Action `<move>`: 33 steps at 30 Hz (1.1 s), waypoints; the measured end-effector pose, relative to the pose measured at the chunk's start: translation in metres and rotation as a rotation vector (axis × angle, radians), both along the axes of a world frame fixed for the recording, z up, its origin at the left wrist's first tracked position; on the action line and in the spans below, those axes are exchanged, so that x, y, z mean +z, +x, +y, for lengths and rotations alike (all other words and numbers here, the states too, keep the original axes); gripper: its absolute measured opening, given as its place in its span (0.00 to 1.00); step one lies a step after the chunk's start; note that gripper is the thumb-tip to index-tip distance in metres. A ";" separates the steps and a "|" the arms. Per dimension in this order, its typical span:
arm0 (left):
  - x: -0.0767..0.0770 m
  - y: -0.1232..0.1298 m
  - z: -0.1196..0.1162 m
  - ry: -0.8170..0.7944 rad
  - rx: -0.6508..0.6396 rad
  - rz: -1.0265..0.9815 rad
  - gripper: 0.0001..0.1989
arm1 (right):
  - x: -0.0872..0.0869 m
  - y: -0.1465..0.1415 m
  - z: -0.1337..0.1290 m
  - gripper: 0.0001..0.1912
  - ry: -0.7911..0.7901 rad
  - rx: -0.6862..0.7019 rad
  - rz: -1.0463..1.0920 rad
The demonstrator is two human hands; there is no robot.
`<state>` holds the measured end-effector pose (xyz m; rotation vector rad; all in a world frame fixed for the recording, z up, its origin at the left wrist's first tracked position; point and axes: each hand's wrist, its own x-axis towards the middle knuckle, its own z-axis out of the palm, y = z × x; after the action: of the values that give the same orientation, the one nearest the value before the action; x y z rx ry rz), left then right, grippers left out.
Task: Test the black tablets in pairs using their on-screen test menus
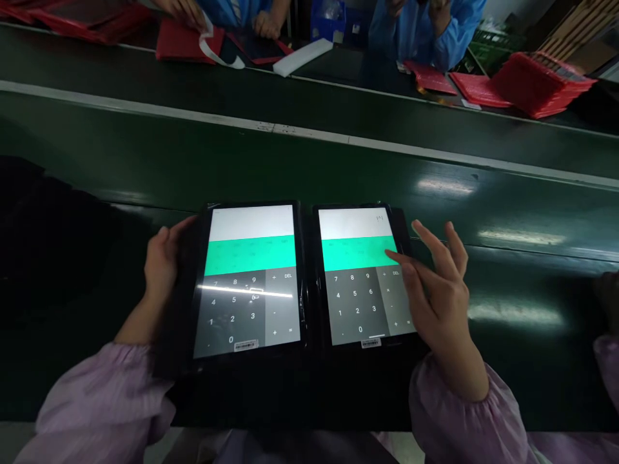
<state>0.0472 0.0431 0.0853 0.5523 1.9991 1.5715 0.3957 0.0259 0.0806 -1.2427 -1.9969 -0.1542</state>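
Lilac sleeves (97,399), two lit tablets (249,254), blue bin (327,30) with clear plastic (331,9) inside

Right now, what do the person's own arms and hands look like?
The left sleeve and right sleeve are puffy and pale purple, gathered in at the ends. The left hand and right hand are bare; no gloves show.

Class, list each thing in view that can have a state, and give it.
Left tablet: lit, calculator showing
Right tablet: lit, calculator showing, symbols at top
Left hand: at the left tablet's outer edge
Right hand: spread, index extended over the right tablet
Red pouches at far right: stacked
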 end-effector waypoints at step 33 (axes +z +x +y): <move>-0.014 -0.012 0.009 0.030 -0.015 -0.075 0.18 | -0.008 0.001 0.012 0.21 -0.005 -0.108 -0.069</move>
<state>0.0354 0.0526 0.0718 0.5115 1.9146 1.5918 0.3962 0.0375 0.0728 -1.3660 -1.9898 -0.2490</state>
